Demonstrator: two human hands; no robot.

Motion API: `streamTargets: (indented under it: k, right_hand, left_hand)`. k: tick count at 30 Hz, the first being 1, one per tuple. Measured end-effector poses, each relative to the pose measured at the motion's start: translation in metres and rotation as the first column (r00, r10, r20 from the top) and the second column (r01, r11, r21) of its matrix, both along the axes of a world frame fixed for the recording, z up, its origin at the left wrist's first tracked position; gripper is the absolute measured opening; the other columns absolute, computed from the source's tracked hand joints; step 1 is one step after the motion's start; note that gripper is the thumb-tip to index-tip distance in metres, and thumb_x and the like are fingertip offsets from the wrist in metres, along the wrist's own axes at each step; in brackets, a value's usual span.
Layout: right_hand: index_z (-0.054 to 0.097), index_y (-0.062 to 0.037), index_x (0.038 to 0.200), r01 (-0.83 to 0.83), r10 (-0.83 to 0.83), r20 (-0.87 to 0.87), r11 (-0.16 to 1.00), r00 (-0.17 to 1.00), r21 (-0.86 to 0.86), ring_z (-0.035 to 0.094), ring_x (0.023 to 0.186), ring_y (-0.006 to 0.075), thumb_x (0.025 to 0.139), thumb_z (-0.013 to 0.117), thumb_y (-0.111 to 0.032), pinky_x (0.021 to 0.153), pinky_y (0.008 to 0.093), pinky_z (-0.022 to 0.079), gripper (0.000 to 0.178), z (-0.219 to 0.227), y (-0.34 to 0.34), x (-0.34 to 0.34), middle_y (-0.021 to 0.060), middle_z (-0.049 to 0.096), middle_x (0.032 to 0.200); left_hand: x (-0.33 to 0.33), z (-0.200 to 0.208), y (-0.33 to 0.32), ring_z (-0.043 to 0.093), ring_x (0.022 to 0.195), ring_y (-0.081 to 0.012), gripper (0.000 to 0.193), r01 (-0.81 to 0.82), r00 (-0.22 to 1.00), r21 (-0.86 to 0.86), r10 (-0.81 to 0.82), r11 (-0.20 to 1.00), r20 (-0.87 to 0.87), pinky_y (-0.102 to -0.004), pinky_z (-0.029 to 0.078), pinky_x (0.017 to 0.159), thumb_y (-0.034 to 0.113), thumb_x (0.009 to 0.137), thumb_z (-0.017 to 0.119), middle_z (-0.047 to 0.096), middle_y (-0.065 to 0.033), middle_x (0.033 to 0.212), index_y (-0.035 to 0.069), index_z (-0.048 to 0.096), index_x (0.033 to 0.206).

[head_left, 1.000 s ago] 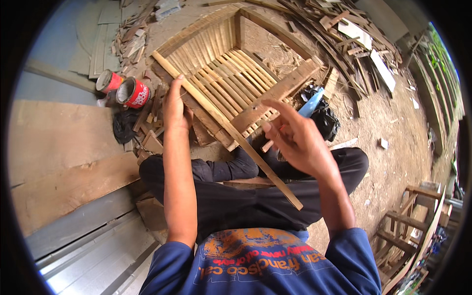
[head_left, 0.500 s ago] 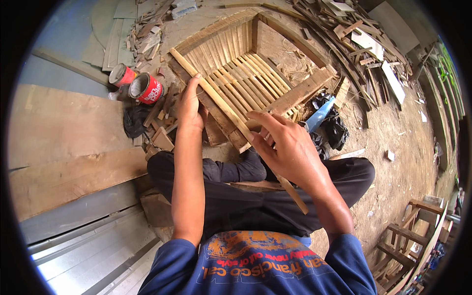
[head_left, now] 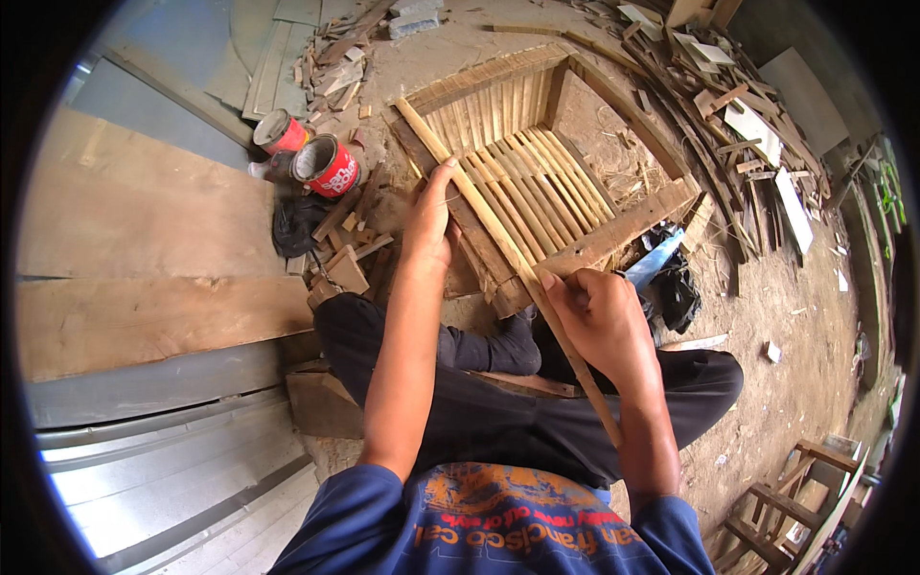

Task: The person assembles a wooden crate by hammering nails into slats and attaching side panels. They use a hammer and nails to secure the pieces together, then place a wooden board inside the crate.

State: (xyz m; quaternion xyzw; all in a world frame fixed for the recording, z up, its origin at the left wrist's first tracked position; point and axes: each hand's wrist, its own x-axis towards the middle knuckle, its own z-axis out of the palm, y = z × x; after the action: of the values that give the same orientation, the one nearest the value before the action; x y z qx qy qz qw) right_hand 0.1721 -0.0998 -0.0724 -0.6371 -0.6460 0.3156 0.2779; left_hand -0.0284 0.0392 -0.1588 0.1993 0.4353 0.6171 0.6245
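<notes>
A wooden frame (head_left: 623, 228) with rows of narrow slats (head_left: 532, 182) rests tilted before my crossed legs. Along its near left edge lies a long, pale wooden strip (head_left: 494, 230), whose lower end runs past the frame's corner toward my right forearm. My left hand (head_left: 431, 225) is closed around the strip and the rail beneath it, thumb on top; its other fingers are mostly hidden. Close to the frame's near corner, my right hand (head_left: 609, 321) has its fingers curled and its thumb against the strip.
Two red paint cans (head_left: 328, 168) stand at left beside wood offcuts (head_left: 345, 270) and a black plastic bag (head_left: 297, 228). Boards (head_left: 153, 321) lie at far left. Right of the frame are a blue-and-black plastic bundle (head_left: 671, 278) and a scrap pile (head_left: 738, 125). A small wooden rack (head_left: 781, 498) stands lower right.
My right hand has slid down along the strip, and its extended fingers have curled in. The left hand keeps its hold. The whole view has shifted, so everything appears further right and lower.
</notes>
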Motion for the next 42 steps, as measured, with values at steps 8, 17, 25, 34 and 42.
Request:
streamTargets:
  k: [8, 17, 25, 34, 42]
  right_hand:
    - [0.069, 0.0097, 0.103, -0.145, -0.142, -0.530, 0.874, 0.836, -0.463, 0.070, 0.065, 0.0167, 0.104, 0.059, -0.029, 0.061, 0.0292, 0.057, 0.040, -0.002, -0.005, 0.004, 0.0128, 0.073, 0.081]
    - [0.064, 0.0059, 0.097, -0.145, -0.275, -0.703, 0.868, 0.656, -0.475, 0.063, 0.051, 0.0147, 0.104, 0.058, -0.023, 0.048, 0.0274, 0.052, 0.030, -0.018, -0.013, -0.003, 0.0107, 0.067, 0.071]
    - [0.064, 0.0066, 0.094, -0.121, -0.292, -0.724, 0.880, 0.626, -0.460, 0.059, 0.048, 0.0146, 0.102, 0.059, -0.020, 0.045, 0.0283, 0.050, 0.028, -0.016, -0.012, -0.006, 0.0090, 0.063, 0.066]
    - [0.063, 0.0084, 0.096, -0.143, -0.302, -0.682, 0.846, 0.667, -0.514, 0.062, 0.049, 0.0176, 0.103, 0.055, -0.019, 0.048, 0.0289, 0.053, 0.029, -0.016, -0.008, -0.002, 0.0102, 0.063, 0.065]
    - [0.064, 0.0065, 0.094, -0.157, -0.312, -0.704, 0.842, 0.638, -0.516, 0.065, 0.053, 0.0181, 0.102, 0.058, -0.022, 0.051, 0.0301, 0.056, 0.030, -0.017, -0.009, -0.002, 0.0096, 0.065, 0.069]
  left_hand:
    - [-0.001, -0.005, 0.003, 0.064, 0.113, -0.0217, 0.050, -0.007, 0.999, 0.029, 0.008, 1.000, -0.032, -0.0358, 0.051, 0.098, 0.027, 0.090, 0.076, 0.066, -0.0126, 0.126, -0.003, 0.062, 0.128]
    - [0.001, -0.003, -0.001, 0.066, 0.108, -0.0197, 0.055, -0.025, 0.999, 0.042, 0.026, 0.999, -0.024, -0.0327, 0.053, 0.089, 0.031, 0.088, 0.078, 0.067, -0.0127, 0.121, -0.002, 0.060, 0.128]
    - [0.004, 0.000, -0.001, 0.064, 0.111, -0.0210, 0.056, -0.057, 0.997, 0.029, 0.058, 0.998, -0.053, -0.0344, 0.052, 0.092, 0.032, 0.089, 0.077, 0.066, -0.0142, 0.122, -0.003, 0.059, 0.129]
    - [0.002, 0.001, 0.001, 0.065, 0.111, -0.0238, 0.059, 0.020, 0.994, 0.003, -0.020, 1.000, -0.112, -0.0388, 0.051, 0.098, 0.035, 0.087, 0.071, 0.065, -0.0132, 0.125, -0.001, 0.059, 0.132]
    - [0.007, 0.016, -0.006, 0.062, 0.117, -0.0225, 0.056, 0.045, 0.997, 0.088, -0.039, 0.995, -0.072, -0.0399, 0.049, 0.100, 0.033, 0.087, 0.069, 0.062, -0.0111, 0.128, 0.003, 0.057, 0.133]
